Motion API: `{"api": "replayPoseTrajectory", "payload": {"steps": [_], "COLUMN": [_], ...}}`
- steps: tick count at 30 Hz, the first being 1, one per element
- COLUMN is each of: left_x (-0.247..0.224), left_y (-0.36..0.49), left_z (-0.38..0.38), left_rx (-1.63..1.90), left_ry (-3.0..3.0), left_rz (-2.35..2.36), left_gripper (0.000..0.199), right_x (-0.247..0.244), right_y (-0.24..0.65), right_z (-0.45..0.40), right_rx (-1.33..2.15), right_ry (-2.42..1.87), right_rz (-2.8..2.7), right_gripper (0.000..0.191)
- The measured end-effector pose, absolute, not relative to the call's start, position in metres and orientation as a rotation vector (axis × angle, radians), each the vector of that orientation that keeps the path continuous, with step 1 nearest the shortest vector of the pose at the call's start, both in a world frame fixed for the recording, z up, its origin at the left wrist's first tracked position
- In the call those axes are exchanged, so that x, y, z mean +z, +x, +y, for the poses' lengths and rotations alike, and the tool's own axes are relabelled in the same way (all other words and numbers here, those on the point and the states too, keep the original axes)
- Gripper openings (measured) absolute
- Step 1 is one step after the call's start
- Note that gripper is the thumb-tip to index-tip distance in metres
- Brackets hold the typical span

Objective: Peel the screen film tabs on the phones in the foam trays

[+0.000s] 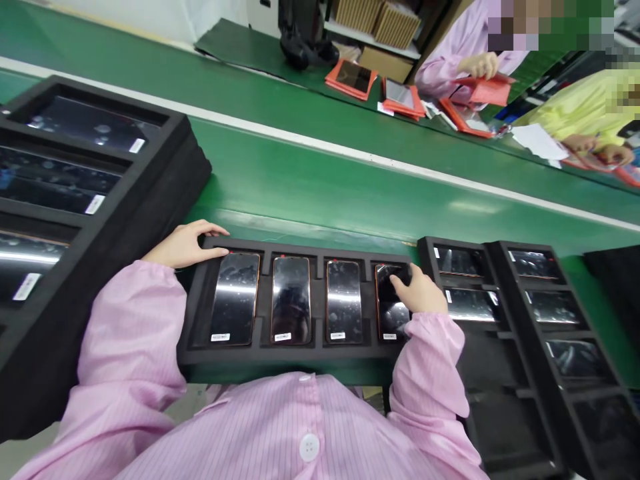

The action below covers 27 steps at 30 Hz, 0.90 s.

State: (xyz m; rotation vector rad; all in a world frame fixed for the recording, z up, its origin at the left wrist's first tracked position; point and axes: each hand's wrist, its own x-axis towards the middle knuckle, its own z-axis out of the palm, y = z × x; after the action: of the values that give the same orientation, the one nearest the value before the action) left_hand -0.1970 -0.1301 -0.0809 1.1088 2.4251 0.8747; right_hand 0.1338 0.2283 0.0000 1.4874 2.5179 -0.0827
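Beyond the long black foam tray [300, 355], the glossy green desk [310, 180] offers passage; a tall, apparently layered black foam stack [163, 193] bars the left.

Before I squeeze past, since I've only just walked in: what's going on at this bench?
Someone in pink has both hands at a black tray with four phones lying in a row. The left hand is at its far left corner; the right hand is at its right end, thumb over the rightmost phone. More trays stand on both sides. Across the bench, others handle red pouches.
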Motion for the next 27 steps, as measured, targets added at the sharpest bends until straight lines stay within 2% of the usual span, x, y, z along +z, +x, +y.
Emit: {"api": "replayPoseTrajectory", "payload": {"steps": [4, 9, 12, 15, 17, 22, 27], "left_x": [-0.078, -0.077, -0.079, -0.082, -0.082, -0.081, -0.080], "left_y": [-0.195, -0.195, -0.196, -0.198, -0.199, -0.198, -0.198], "left_z": [-0.135, -0.136, -0.134, -0.134, -0.134, -0.134, -0.134], "left_rx": [0.935, 1.049, 1.055, 1.071, 1.079, 1.067, 1.042], "left_ry": [1.021, 0.892, 0.851, 0.835, 0.837, 0.837, 0.817], "left_rz": [2.486, 2.453, 2.345, 2.319, 2.325, 2.337, 2.338], "left_gripper": [0.036, 0.042, 0.044, 0.047, 0.047, 0.047, 0.050], "right_x": [0.002, -0.001, -0.010, -0.021, -0.027, -0.035, -0.039], "right_y": [0.131, 0.128, 0.115, 0.090, 0.074, 0.056, 0.054], "right_z": [0.219, 0.205, 0.190, 0.172, 0.166, 0.170, 0.167], "right_rx": [-0.092, -0.086, -0.047, -0.175, -0.233, -0.341, -0.257], "right_ry": [1.375, 1.200, 1.042, 0.603, 0.387, 0.242, 0.185], "right_rz": [2.498, 2.640, 2.945, 3.105, 3.090, 3.062, 3.093], "right_gripper": [0.076, 0.073, 0.057, 0.035, 0.027, 0.021, 0.022]}}
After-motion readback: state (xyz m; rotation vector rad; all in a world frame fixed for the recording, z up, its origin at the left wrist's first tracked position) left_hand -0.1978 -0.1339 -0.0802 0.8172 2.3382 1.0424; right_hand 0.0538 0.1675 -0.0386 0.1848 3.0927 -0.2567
